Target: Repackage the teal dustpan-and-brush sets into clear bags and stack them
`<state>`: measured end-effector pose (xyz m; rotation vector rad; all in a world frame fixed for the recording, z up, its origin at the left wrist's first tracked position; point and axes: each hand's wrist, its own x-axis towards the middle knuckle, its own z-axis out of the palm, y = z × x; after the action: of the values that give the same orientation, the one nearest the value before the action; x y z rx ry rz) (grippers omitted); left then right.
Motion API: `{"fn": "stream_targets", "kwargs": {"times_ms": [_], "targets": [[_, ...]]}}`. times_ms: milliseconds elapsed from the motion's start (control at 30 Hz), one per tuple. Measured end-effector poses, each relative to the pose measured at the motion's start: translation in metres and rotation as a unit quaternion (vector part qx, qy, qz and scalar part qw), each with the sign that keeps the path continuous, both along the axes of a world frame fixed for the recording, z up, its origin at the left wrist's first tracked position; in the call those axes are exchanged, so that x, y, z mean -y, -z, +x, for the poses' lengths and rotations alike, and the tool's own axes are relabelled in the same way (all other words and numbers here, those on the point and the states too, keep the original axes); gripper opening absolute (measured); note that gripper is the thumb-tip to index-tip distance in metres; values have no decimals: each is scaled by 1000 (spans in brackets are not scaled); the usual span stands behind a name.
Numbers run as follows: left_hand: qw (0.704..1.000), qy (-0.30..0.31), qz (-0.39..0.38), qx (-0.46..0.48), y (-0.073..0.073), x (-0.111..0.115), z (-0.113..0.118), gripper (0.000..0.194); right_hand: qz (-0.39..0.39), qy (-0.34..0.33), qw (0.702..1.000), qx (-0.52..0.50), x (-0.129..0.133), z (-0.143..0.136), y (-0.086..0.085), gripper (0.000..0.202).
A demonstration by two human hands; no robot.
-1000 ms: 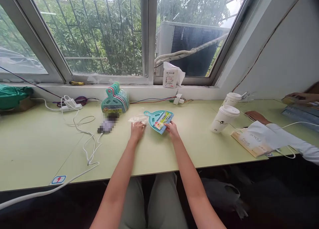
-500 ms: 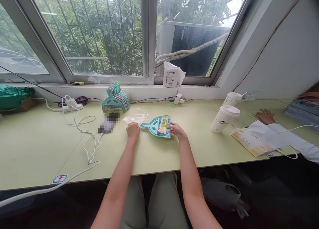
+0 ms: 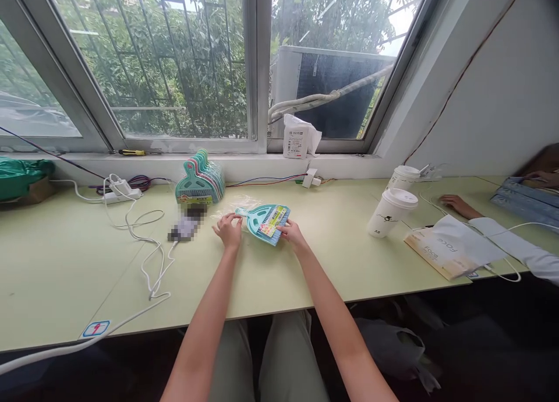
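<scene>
A teal dustpan (image 3: 253, 222) with a blue-bristled brush and a yellow printed label is held just over the desk, its handle pointing left. My right hand (image 3: 292, 237) grips its bristle end, thumb near the label. At the handle end, my left hand (image 3: 229, 232) has its fingers bent on a clear plastic bag (image 3: 244, 202). The handle tip lies against the bag; whether it is inside the opening I cannot make out. Behind on the left stands a row of similar wrapped dustpan sets (image 3: 198, 180), mostly teal with some red.
White cables (image 3: 151, 256) and a power strip (image 3: 124, 195) lie on the left. Two lidded paper cups (image 3: 388, 215) and a tissue pack (image 3: 445, 247) stand right. Another person's hand (image 3: 458, 205) rests farther right. A paper packet (image 3: 297, 140) sits on the sill.
The dustpan has shifted left and turned, its bristle end now angled toward me. My right hand moved left with it. My left fingers have spread at the bag beside the handle.
</scene>
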<state>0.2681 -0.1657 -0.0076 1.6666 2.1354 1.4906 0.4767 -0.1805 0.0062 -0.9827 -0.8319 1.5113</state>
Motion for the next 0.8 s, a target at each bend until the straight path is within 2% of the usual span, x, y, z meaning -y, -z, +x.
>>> {"fn": "stream_targets", "kwargs": {"times_ms": [67,167,233,300,367,433,533,600,667,733,800], "targets": [[999,-42,18,0,-4,4,5,16,-2,13,1000,-7,0,-4,1,45],[997,-68,43,2,-9,9,10,18,-3,77,997,-11,-1,-9,4,49],[995,-92,44,10,-10,10,9,19,-5,113,994,-9,-2,-8,6,43],[993,-107,41,30,-8,7,5,20,-4,119,993,-2,-2,-5,5,35],[995,-67,43,52,-6,3,0,20,-2,92,996,4,-2,0,3,31],[997,1,49,66,-4,-1,-2,21,3,45,999,2,0,2,0,31],[994,74,55,57,-7,3,4,20,13,-10,1000,-14,3,2,-3,32],[994,74,72,46,-13,10,13,20,23,-16,999,-29,4,-1,-3,33],[993,29,94,65,-17,16,20,25,34,-8,998,-45,5,-4,-3,35],[986,-4,99,136,-20,17,22,45,44,3,997,-60,4,-7,-1,37],[965,44,74,248,-18,13,21,59,51,10,996,-73,2,-10,1,38]]}}
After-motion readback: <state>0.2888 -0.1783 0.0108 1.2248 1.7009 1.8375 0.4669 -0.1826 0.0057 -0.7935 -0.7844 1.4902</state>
